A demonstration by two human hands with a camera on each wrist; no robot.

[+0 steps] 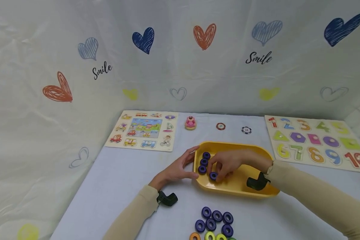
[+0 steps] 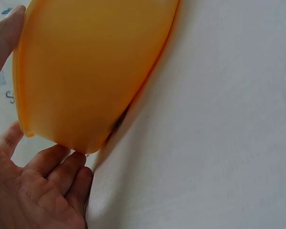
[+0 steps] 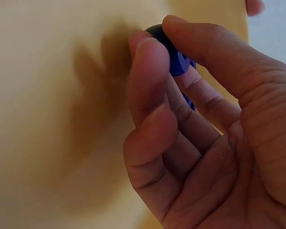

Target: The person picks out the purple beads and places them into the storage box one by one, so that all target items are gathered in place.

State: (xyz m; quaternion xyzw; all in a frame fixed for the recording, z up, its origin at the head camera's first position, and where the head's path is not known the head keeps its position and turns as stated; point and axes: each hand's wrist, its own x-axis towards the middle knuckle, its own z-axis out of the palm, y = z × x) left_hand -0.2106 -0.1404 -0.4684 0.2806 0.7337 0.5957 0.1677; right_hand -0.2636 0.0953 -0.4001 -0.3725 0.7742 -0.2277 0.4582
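Observation:
A yellow tray point(image 1: 237, 191) stands on the white table. My left hand point(image 1: 180, 168) holds its left end, thumb at the near corner and fingers along the far side. From the left wrist view, the fingertips point(image 2: 76, 160) press against the tray's end wall. Over the tray's floor, my right hand point(image 1: 228, 163) pinches a dark blue ring point(image 1: 213, 176) between thumb and fingertips. That ring point(image 3: 174, 52) is partly hidden by fingers in the right wrist view. Left of it, a column of dark blue rings point(image 1: 203, 162) lies inside the tray.
In front of the tray lie several more dark blue rings point(image 1: 210, 224), with an orange ring point(image 1: 194, 236) and yellow rings point(image 1: 209, 236) at the frame's bottom edge. Behind are a picture puzzle board point(image 1: 171, 144), a pink toy point(image 1: 190, 123), two chips point(image 1: 220, 126) and a number board point(image 1: 294, 140).

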